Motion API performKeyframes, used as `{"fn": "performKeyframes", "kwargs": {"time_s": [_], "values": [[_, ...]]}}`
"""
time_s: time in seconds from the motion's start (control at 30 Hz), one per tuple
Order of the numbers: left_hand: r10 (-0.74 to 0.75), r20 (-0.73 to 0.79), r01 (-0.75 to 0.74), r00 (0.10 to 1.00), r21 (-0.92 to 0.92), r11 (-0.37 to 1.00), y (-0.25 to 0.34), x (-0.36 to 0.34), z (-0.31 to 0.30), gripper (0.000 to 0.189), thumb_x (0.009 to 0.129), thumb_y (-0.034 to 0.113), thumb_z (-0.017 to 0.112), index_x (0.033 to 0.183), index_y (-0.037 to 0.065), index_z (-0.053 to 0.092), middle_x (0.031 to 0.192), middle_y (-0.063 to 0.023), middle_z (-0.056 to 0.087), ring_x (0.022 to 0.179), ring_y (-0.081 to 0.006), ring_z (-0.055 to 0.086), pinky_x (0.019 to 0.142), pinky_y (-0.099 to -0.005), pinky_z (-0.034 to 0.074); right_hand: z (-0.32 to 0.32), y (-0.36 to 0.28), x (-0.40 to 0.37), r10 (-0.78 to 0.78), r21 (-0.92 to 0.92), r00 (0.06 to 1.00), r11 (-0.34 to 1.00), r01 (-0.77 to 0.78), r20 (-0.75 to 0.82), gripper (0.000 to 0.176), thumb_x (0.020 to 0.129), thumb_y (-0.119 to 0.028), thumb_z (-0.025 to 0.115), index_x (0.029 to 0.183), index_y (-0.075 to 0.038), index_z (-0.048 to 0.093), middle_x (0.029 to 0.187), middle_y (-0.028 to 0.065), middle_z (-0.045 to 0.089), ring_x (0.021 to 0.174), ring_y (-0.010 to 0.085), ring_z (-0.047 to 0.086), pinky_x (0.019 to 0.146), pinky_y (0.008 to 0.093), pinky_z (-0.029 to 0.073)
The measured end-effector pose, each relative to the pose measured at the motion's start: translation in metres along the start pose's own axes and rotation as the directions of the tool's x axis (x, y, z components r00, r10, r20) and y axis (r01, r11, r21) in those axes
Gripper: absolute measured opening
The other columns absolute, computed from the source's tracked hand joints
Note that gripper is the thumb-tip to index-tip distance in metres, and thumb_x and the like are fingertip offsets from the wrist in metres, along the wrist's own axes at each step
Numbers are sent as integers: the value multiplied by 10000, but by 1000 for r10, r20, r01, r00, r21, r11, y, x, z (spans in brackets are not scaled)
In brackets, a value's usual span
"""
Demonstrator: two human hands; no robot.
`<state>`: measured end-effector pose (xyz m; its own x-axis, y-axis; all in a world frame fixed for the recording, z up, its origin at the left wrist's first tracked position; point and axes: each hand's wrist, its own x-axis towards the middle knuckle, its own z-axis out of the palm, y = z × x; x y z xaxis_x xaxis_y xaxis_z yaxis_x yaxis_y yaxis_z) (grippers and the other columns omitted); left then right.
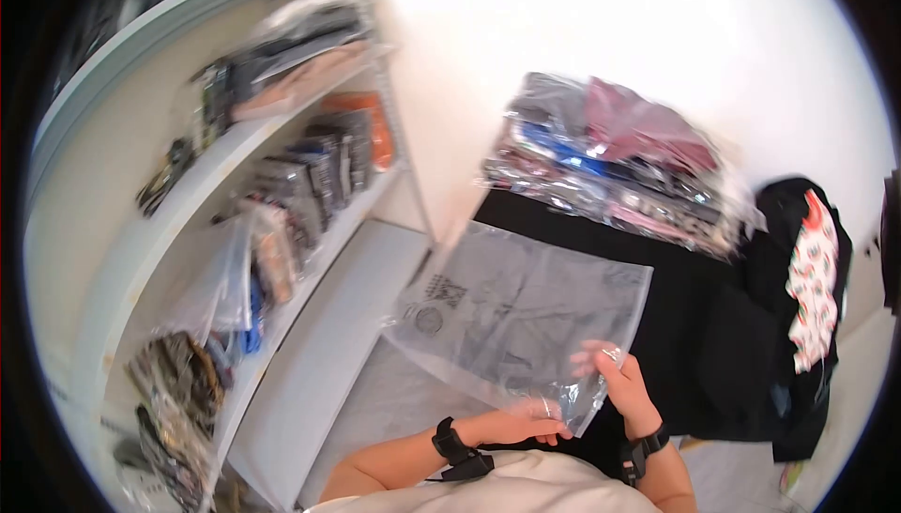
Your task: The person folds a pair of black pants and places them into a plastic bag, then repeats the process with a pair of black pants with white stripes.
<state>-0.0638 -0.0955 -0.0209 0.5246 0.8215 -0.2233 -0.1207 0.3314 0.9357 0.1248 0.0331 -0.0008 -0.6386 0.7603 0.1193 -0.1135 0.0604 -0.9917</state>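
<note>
One plastic bag (521, 311), translucent, flat and printed with dark marks near one corner, is held above the near edge of the black table (676, 325). Two hands grip its lower edge: the left hand (526, 421) closes on the bottom corner, and the right hand (619, 383) pinches just beside it. One stack of bagged garments (619, 161) lies on the far side of the table.

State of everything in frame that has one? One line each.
plastic bag: flat, looks empty, held up
left hand: grip shut on the bag's near edge
right hand: grip shut on the same edge
bagged clothes: piled on black table
shelves: stocked
</note>
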Motion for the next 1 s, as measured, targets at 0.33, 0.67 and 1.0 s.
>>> {"fn": "performKeyframes", "kwargs": {"time_s": [0.33, 0.67, 1.0], "values": [[-119, 18, 103, 993, 384, 917, 41, -12, 22, 218, 958, 153, 595, 1122, 13, 630, 1183, -85, 634, 1061, -169, 602, 935, -298, 471, -70, -1, -25, 139, 88, 874, 990, -111, -466, 126, 954, -120, 584, 934, 4, 574, 714, 77, 658, 562, 107, 603, 526, 220, 466], [658, -260, 205, 706, 965, 161, 53, 18, 4, 421, 857, 176, 680, 1233, 9, 591, 1314, -159, 572, 1238, -343, 514, 1047, -439, 376, -88, -3, -43, 197, 34, 930, 980, -196, -311, 219, 1000, -173, 505, 970, 22, 599, 836, 72, 696, 657, 91, 631, 586, 229, 523], [579, -409, 364, 705, 910, 199, 48, 41, -10, 456, 886, 261, 646, 1245, -10, 570, 1378, -183, 514, 1308, -397, 424, 1081, -496, 318, -79, -4, -43, 136, 39, 911, 991, -131, -389, 228, 963, -175, 601, 856, 26, 607, 731, 54, 670, 622, 79, 619, 564, 230, 524]]}}
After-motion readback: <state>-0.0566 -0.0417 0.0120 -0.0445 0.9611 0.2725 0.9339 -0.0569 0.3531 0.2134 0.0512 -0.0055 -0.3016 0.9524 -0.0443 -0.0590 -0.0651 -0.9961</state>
